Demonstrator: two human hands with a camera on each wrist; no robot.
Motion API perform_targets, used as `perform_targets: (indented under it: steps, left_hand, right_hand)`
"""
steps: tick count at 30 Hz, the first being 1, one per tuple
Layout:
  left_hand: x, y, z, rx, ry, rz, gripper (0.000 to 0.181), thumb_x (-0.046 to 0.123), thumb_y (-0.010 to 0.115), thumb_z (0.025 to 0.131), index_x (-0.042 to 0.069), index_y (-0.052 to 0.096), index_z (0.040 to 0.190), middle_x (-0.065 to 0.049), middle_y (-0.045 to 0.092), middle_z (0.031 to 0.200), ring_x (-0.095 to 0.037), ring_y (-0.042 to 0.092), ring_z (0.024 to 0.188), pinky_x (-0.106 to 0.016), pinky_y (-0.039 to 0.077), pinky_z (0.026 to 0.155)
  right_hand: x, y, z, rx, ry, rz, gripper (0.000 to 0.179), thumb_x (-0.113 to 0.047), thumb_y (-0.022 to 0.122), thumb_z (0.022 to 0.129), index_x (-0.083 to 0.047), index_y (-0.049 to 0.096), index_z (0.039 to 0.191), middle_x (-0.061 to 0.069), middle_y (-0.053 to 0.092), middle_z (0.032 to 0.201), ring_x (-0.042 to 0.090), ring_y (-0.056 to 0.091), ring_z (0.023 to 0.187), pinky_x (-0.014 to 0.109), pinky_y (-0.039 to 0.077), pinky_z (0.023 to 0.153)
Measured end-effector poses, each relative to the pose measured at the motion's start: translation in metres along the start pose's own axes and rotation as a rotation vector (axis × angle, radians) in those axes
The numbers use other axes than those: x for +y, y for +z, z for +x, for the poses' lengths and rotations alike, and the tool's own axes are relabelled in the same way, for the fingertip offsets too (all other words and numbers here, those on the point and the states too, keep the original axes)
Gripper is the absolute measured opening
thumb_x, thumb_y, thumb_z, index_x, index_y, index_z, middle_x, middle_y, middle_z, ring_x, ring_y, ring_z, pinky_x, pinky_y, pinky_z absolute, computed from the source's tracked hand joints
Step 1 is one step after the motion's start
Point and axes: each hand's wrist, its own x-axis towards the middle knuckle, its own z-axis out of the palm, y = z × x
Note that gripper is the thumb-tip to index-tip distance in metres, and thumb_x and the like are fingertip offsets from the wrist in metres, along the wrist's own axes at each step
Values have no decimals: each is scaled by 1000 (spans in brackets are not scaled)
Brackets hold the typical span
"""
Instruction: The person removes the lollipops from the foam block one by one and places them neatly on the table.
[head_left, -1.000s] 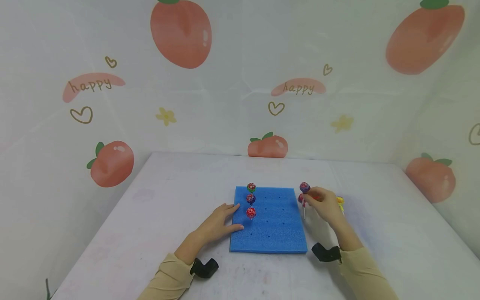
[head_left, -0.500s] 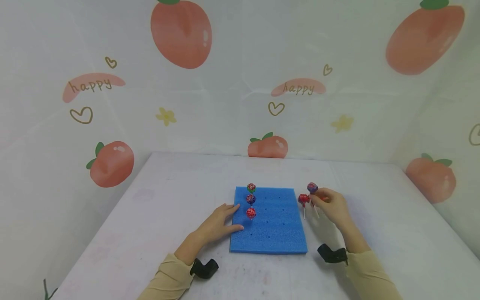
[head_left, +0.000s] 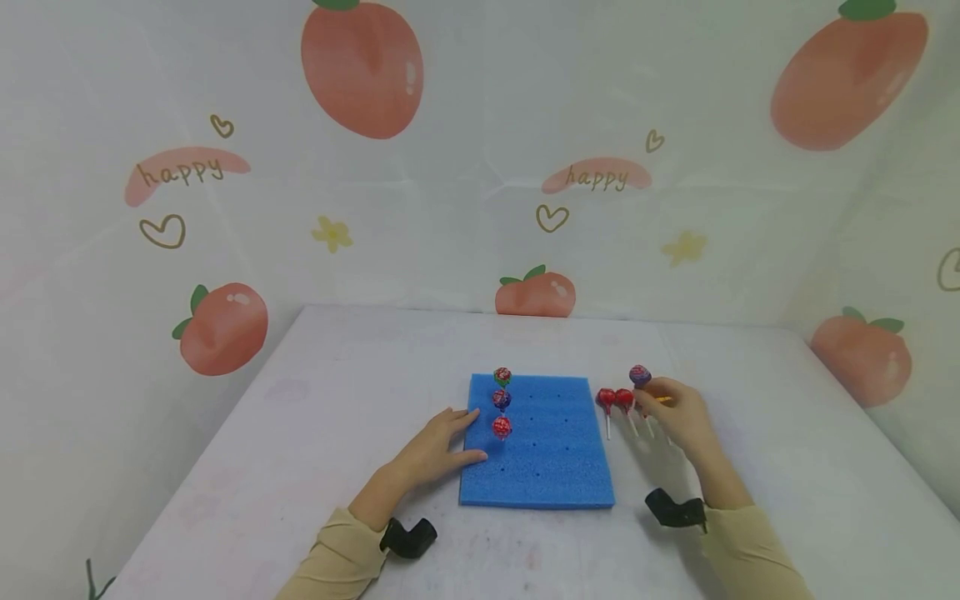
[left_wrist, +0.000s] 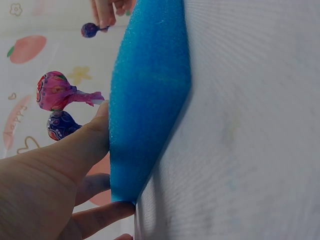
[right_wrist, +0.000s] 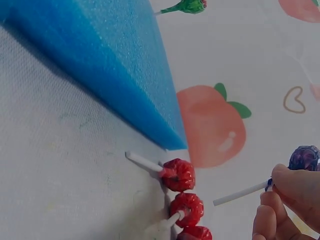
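My right hand [head_left: 678, 412] pinches a purple lollipop [head_left: 640, 375] just below its wrapped head. In the right wrist view its white stick [right_wrist: 240, 194] slants free below the fingers [right_wrist: 297, 187]. Under and beside that hand lie red lollipops [head_left: 606, 397], sticks toward me, the rightmost ones partly hidden. My left hand [head_left: 429, 448] rests on the left edge of a blue foam board [head_left: 573, 479], fingers spread. A green-and-red lollipop [head_left: 502, 376], a dark blue one [head_left: 501, 399] and a pink-red one [head_left: 502, 427] stand upright in the board's left column.
Small holes [head_left: 534, 444] in rows dot the rest of the board. Something yellow [head_left: 663, 399] shows behind the right fingers. A white cloth [head_left: 360, 358] covers the table, and a printed backdrop [head_left: 465, 208] rises behind it.
My right hand has moved right with the purple lollipop, away from the board, uncovering more of the red lollipops in the row. The left hand and board have stayed put.
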Motion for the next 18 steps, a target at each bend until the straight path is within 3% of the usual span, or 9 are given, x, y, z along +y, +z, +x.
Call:
perform_targets:
  steps: [18]
  left_hand:
    - [1,0,0,6,7,-5,70,41,64,86,7,40,142,-19,41,145,-42,26,140,-58,27,110]
  right_hand:
    - [13,-13,-4,39,16,-24,40,-28,54,95,6,58,115,30,58,116,42,56,105,51,50,89]
